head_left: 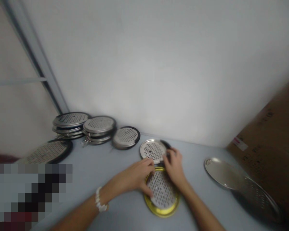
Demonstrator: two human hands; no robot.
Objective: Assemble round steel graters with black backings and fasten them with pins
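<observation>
The left hand (137,175) and right hand (174,165) are working close together without clamping anything clearly, with the left hand's fingers curling over a gold-rimmed perforated disc (162,192) on the bench (98,166). The right hand is pressing near the edge of a silver perforated disc (152,150) just beyond it, keeping its fingers by the rim, while stacked discs (99,130) are sitting off to the left.

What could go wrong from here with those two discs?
Two possible risks. The right hand at the edge of the perforated steel disc could nudge it onto the gold-rimmed disc under the left hand, perhaps scratching a finish. The thin metal rims might also nick bare skin.
</observation>
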